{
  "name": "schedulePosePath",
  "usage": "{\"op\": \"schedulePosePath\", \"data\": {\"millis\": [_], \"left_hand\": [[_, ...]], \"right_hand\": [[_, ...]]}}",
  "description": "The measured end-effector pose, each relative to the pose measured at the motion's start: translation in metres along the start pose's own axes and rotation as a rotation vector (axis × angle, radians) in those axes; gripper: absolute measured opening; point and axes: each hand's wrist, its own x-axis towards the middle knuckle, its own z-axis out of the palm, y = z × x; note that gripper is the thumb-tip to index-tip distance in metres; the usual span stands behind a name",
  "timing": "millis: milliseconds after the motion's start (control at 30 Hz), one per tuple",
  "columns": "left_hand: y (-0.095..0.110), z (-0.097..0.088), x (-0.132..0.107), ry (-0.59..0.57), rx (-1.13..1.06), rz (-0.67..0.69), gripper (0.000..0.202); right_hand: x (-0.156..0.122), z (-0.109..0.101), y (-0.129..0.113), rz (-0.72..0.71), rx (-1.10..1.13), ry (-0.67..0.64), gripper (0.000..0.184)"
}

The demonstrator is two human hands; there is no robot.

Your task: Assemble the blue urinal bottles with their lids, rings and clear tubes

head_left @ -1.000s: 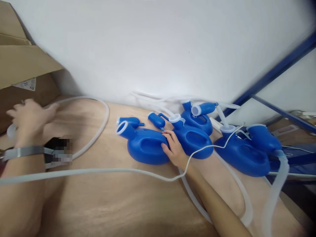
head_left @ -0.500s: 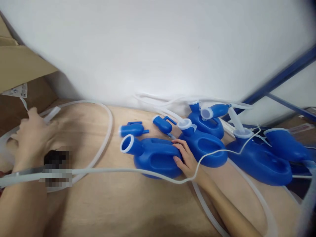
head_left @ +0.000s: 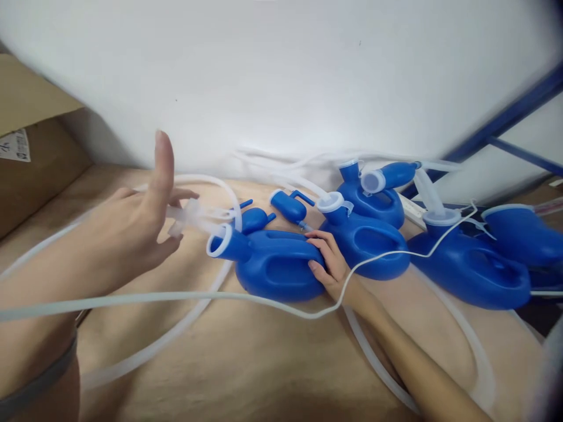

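My left hand [head_left: 136, 225] is at the mouth of the nearest blue urinal bottle [head_left: 272, 275], thumb raised. Its fingers hold a translucent cap [head_left: 189, 217], blurred by motion, with part of it across the bottle's white-rimmed opening. Whether the cap is seated I cannot tell. My right hand [head_left: 329, 261] grips the bottle's rear end by the handle; the bottle lies on its side, mouth toward the left. Just behind it is a small blue funnel-shaped piece [head_left: 257, 220], partly hidden, and a second small blue piece [head_left: 288, 205] rests farther right.
Several more blue bottles, one of them capped [head_left: 373, 255], stand at the right. A translucent hose [head_left: 162, 346] loops across the wooden tabletop [head_left: 246, 369]. A thin white cord [head_left: 285, 310] crosses in front. A cardboard box [head_left: 48, 158] sits at left, a blue metal frame [head_left: 497, 111] at right.
My left hand has moved right from beside the box to the bottle's mouth, bringing the translucent cap and shifting the hose. My right hand has stayed on the bottle.
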Motion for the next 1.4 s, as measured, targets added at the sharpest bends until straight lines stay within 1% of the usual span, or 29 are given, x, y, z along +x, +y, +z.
{"op": "schedulePosePath", "data": {"millis": [67, 133, 200, 267, 367, 533, 700, 833, 900, 1033, 1067, 1167, 1233, 1300, 1400], "left_hand": [[0.006, 0.004, 0.001, -0.025, -0.019, 0.152, 0.100], [0.014, 0.008, 0.002, -0.064, -0.045, 0.233, 0.079], [0.023, 0.011, 0.005, -0.097, -0.104, 0.233, 0.061], [0.030, 0.013, 0.008, -0.144, -0.196, 0.212, 0.056], [0.031, 0.014, 0.009, -0.209, -0.253, 0.156, 0.056], [0.026, 0.011, 0.005, -0.209, -0.254, 0.097, 0.059], [0.027, 0.011, 0.006, -0.291, -0.240, 0.016, 0.066], [0.023, 0.013, 0.013, -0.338, -0.307, 0.013, 0.070], [0.019, 0.013, 0.015, -0.364, -0.329, 0.001, 0.075], [0.014, 0.007, 0.014, -0.464, -0.373, -0.018, 0.095], [0.014, 0.004, 0.013, -0.488, -0.369, -0.015, 0.094], [0.013, -0.005, 0.012, -0.508, -0.315, -0.027, 0.071], [0.013, -0.009, 0.012, -0.520, -0.290, -0.033, 0.062], [0.011, -0.010, 0.012, -0.551, -0.293, -0.020, 0.062], [0.010, -0.009, 0.013, -0.590, -0.346, 0.002, 0.071]], "right_hand": [[0.001, 0.002, 0.002, -0.028, 0.000, 0.039, 0.029], [0.002, 0.003, 0.003, -0.049, -0.005, 0.032, 0.030], [0.003, 0.001, 0.002, -0.047, -0.014, 0.005, 0.030], [0.003, -0.001, 0.000, -0.025, -0.023, -0.015, 0.031], [0.004, 0.000, -0.001, -0.010, -0.023, -0.005, 0.031], [0.003, 0.003, -0.003, -0.019, -0.017, 0.022, 0.032], [0.003, 0.004, 0.001, -0.041, -0.023, 0.030, 0.030], [0.004, 0.003, 0.005, -0.076, -0.026, 0.039, 0.029], [0.004, 0.003, 0.006, -0.065, -0.029, 0.027, 0.029], [0.005, 0.002, 0.005, -0.045, -0.030, 0.020, 0.030], [0.005, 0.002, 0.005, -0.050, -0.027, 0.022, 0.030], [0.005, 0.002, 0.005, -0.055, -0.021, 0.022, 0.030], [0.005, 0.002, 0.005, -0.040, -0.018, 0.023, 0.030], [0.005, 0.001, 0.005, -0.024, -0.011, 0.021, 0.031], [0.005, 0.001, 0.005, -0.014, -0.002, 0.016, 0.031]]}}
